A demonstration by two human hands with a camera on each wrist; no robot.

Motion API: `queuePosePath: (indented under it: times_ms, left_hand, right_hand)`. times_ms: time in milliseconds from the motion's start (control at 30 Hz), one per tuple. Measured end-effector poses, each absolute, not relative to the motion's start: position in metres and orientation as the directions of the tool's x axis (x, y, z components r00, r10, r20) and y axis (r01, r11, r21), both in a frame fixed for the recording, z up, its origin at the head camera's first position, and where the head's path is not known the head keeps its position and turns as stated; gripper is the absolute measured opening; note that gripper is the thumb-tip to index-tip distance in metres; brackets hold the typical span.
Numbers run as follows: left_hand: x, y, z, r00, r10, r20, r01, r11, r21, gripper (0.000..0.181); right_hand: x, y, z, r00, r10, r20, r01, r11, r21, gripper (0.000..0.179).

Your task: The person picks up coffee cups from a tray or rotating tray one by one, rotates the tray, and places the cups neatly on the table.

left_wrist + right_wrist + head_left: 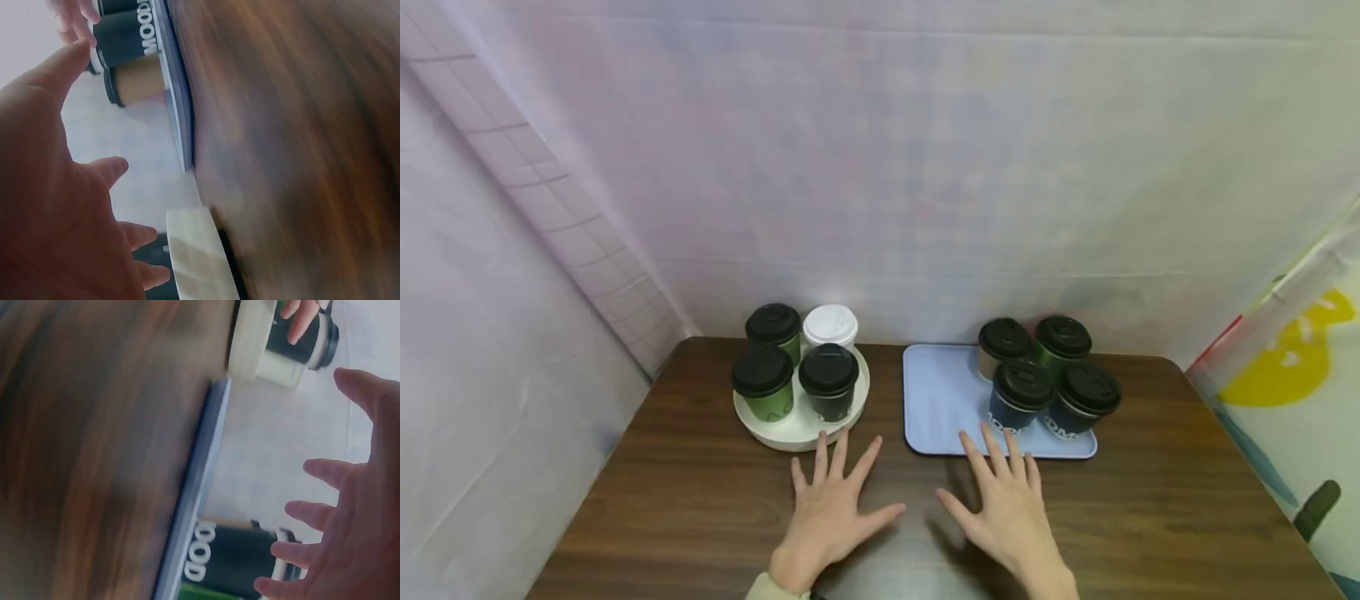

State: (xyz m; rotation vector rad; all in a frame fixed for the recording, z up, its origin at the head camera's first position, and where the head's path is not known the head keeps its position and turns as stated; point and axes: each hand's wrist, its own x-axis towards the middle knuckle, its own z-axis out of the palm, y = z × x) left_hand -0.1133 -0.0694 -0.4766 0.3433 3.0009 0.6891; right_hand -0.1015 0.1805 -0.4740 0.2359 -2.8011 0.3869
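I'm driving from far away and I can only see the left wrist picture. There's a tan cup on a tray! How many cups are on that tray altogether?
Observer: Four cups stand on the blue tray, all with black lids.
Operator: Wow! And the white dish, is everything on it black on top too?
Observer: No, the cup at the back right has a white lid.
Operator: I only see a few fingertips of the right hand. Is it squeezing something?
Observer: No, the head view shows it spread wide in front of the tray, gripping nothing.
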Motion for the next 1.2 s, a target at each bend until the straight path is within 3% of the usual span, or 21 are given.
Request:
queuePosePath:
  times_ms: [100,233,333,400,533,733,833,1200]
  left_hand:
    - [-0.117,-0.059,-0.475,-0.966,0.256,-0.018,0.22,0.861,0.459,0.09]
    - [-0.128,-0.043,-0.473,-0.943,0.329,-0.051,0.265,0.835,0.482,0.088]
    - [-0.139,-0.03,-0.471,-0.912,0.402,-0.084,0.317,0.819,0.478,0.088]
    - [-0.146,-0.023,-0.469,-0.889,0.441,-0.121,0.34,0.814,0.471,0.091]
    - [-0.156,-0.013,-0.469,-0.858,0.476,-0.193,0.355,0.821,0.448,0.102]
    - [-0.153,-0.006,-0.471,-0.854,0.465,-0.233,0.332,0.832,0.444,0.106]
    - [-0.15,-0.008,-0.47,-0.861,0.455,-0.225,0.321,0.832,0.453,0.104]
    - [-0.138,-0.012,-0.478,-0.906,0.405,-0.124,0.327,0.854,0.404,0.106]
  right_hand:
    - [-0.1,0.194,-0.466,-0.922,-0.099,0.375,-0.207,0.943,-0.261,0.078]
    - [-0.103,0.226,-0.449,-0.827,-0.06,0.559,-0.264,0.92,-0.291,0.069]
    - [-0.112,0.262,-0.432,-0.744,-0.038,0.667,-0.28,0.924,-0.26,0.064]
    - [-0.121,0.287,-0.421,-0.73,-0.033,0.682,-0.253,0.941,-0.226,0.064]
    - [-0.142,0.326,-0.41,-0.799,-0.047,0.599,-0.18,0.97,-0.163,0.072]
    - [-0.164,0.346,-0.412,-0.952,-0.074,0.298,-0.138,0.97,-0.201,0.086]
    - [-0.172,0.344,-0.413,-0.97,-0.082,0.228,-0.136,0.963,-0.232,0.091]
    - [-0.189,0.342,-0.42,-0.984,-0.072,0.166,-0.122,0.941,-0.317,0.09]
